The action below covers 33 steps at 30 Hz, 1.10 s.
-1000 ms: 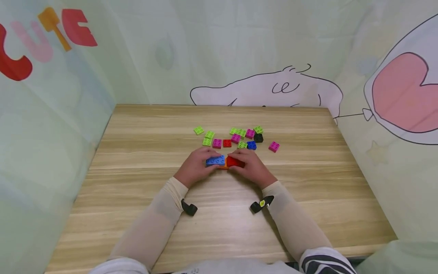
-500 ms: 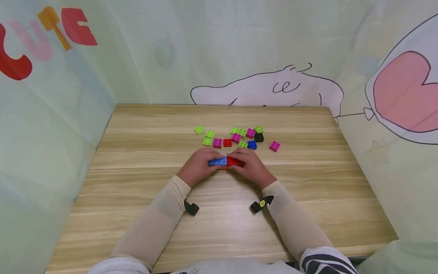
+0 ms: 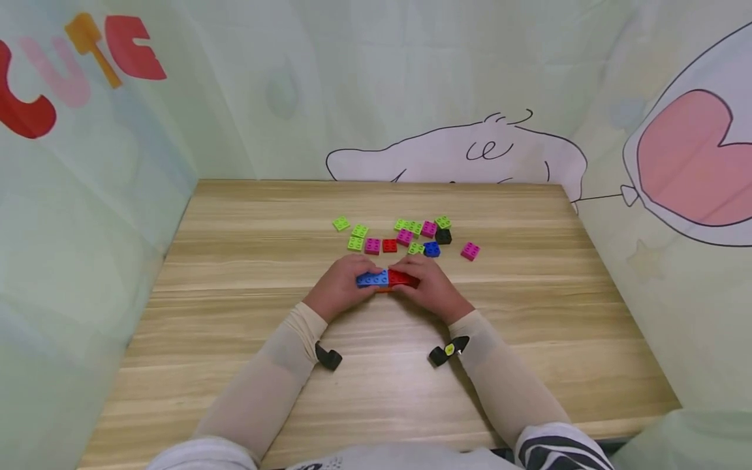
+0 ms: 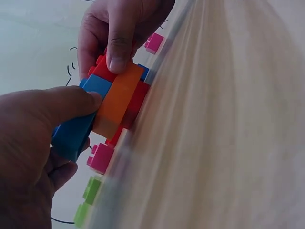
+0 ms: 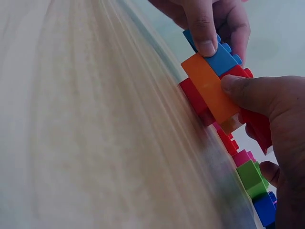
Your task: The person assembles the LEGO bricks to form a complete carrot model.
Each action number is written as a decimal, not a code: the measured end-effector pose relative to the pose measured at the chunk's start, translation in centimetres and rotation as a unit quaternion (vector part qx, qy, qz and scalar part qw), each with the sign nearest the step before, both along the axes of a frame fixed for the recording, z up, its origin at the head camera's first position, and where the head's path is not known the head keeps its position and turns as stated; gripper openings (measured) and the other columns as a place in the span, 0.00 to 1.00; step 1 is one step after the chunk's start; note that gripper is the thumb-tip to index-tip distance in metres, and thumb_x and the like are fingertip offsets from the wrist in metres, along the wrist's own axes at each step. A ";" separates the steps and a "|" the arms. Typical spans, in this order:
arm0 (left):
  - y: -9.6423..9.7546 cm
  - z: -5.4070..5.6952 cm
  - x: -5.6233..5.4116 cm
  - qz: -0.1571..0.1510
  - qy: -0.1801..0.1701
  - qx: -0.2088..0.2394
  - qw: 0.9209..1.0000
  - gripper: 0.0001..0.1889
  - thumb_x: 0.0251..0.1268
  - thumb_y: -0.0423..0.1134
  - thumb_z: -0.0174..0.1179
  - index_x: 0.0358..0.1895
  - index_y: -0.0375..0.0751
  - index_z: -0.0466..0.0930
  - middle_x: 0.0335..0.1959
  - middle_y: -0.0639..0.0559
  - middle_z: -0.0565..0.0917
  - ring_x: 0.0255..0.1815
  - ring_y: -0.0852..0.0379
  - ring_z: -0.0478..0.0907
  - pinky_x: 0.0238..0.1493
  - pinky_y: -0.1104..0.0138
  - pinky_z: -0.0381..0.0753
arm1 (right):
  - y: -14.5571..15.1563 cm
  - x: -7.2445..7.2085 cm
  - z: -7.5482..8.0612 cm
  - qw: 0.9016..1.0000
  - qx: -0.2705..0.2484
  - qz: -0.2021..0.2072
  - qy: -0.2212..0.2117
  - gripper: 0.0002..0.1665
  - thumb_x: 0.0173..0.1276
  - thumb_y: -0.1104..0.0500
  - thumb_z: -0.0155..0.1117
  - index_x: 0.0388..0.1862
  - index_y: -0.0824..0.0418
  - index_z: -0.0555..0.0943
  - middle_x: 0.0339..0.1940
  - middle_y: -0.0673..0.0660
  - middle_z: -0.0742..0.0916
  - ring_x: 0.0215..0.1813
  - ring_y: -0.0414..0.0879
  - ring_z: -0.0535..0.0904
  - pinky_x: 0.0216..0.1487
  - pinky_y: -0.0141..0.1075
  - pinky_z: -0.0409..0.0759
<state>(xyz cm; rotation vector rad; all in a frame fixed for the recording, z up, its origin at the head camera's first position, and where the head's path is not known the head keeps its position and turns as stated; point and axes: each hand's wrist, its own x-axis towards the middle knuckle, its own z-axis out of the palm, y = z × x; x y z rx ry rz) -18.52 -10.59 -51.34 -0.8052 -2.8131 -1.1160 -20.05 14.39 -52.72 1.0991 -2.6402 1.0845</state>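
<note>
Several toy building bricks make a small stack between my hands. My left hand (image 3: 341,287) pinches the blue brick (image 3: 372,279) on its upper left. Opposite it, my right hand (image 3: 433,288) grips the red upper brick (image 3: 403,277). These two bricks lie end to end, touching, studs up. Below them is an orange brick (image 4: 120,98), bridging both. Under the orange one, a lower red brick (image 5: 194,98) sits at the table surface in the right wrist view. Each thumb presses near the seam with the orange brick. The far fingers are partly hidden.
Beyond the hands, loose bricks lie scattered on the wooden table (image 3: 264,241): several green, several magenta (image 3: 373,246), a small red one (image 3: 390,245), a dark blue one (image 3: 431,249) and a black one (image 3: 443,236). A printed cloth wall (image 3: 264,98) stands behind.
The blue brick was slightly tilted and apart from the red upper brick, with orange showing between. It now lies level against the red one. My left hand shifted slightly right; the right stayed put.
</note>
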 end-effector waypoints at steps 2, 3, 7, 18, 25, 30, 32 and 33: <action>0.0 -0.2 0.0 0.000 -0.004 0.006 1.000 0.17 0.62 0.41 0.76 0.54 0.45 0.88 0.55 0.50 0.87 0.60 0.48 0.79 0.65 0.53 0.79 | 0.1 0.0 0.0 1.000 0.000 -0.002 -0.001 0.24 0.67 0.54 0.77 0.61 0.58 0.86 0.55 0.54 0.86 0.59 0.48 0.79 0.64 0.45 0.79; 0.0 -0.3 0.1 0.001 -0.005 0.010 1.000 0.17 0.62 0.40 0.76 0.54 0.45 0.87 0.56 0.50 0.87 0.61 0.47 0.79 0.65 0.53 0.79 | 0.1 0.0 0.0 1.000 -0.002 -0.005 -0.001 0.24 0.67 0.53 0.76 0.61 0.58 0.86 0.56 0.54 0.86 0.59 0.49 0.79 0.64 0.46 0.78; 0.0 -0.4 0.2 0.003 -0.009 0.021 1.000 0.18 0.62 0.39 0.76 0.55 0.45 0.88 0.56 0.49 0.87 0.60 0.48 0.81 0.65 0.54 0.80 | 1.4 -0.8 0.1 0.999 -0.037 -0.038 0.000 0.23 0.73 0.53 0.70 0.63 0.60 0.84 0.61 0.59 0.85 0.65 0.54 0.77 0.69 0.53 0.73; 0.0 -0.2 0.2 0.002 0.005 0.037 0.999 0.22 0.61 0.41 0.76 0.58 0.44 0.86 0.59 0.48 0.85 0.62 0.47 0.80 0.66 0.53 0.78 | 4.9 -4.9 0.1 0.975 0.139 -0.171 -0.005 0.32 0.74 0.51 0.68 0.75 0.54 0.75 0.71 0.58 0.80 0.68 0.60 0.68 0.70 0.59 0.64; 0.2 -0.2 0.1 0.006 -0.015 0.027 1.000 0.23 0.64 0.45 0.75 0.61 0.47 0.86 0.60 0.50 0.86 0.62 0.48 0.80 0.66 0.53 0.79 | 4.8 -4.7 0.3 0.969 0.145 -0.198 -0.003 0.30 0.72 0.54 0.71 0.71 0.58 0.79 0.64 0.60 0.84 0.64 0.60 0.72 0.66 0.58 0.66; 0.2 -0.5 0.1 0.006 -0.023 0.024 0.999 0.21 0.65 0.44 0.74 0.60 0.48 0.87 0.58 0.51 0.87 0.61 0.50 0.81 0.64 0.54 0.81 | 5.1 -2.6 1.5 0.980 -0.013 -0.200 -0.012 0.24 0.67 0.59 0.76 0.61 0.62 0.84 0.57 0.62 0.87 0.61 0.60 0.77 0.67 0.59 0.70; 0.2 -0.6 0.1 0.005 -0.022 0.023 0.999 0.21 0.65 0.44 0.74 0.60 0.48 0.87 0.58 0.51 0.87 0.61 0.50 0.81 0.64 0.55 0.81 | 5.1 -1.5 1.8 0.984 -0.061 -0.168 -0.017 0.23 0.64 0.61 0.79 0.57 0.62 0.86 0.54 0.61 0.88 0.60 0.58 0.79 0.66 0.57 0.73; 0.2 -0.6 0.1 0.004 -0.022 0.021 1.000 0.21 0.65 0.44 0.74 0.60 0.49 0.87 0.58 0.51 0.87 0.61 0.50 0.81 0.64 0.55 0.81 | 4.9 -1.0 1.9 0.986 -0.069 -0.149 -0.018 0.22 0.62 0.61 0.79 0.56 0.62 0.86 0.54 0.61 0.89 0.59 0.58 0.81 0.64 0.56 0.76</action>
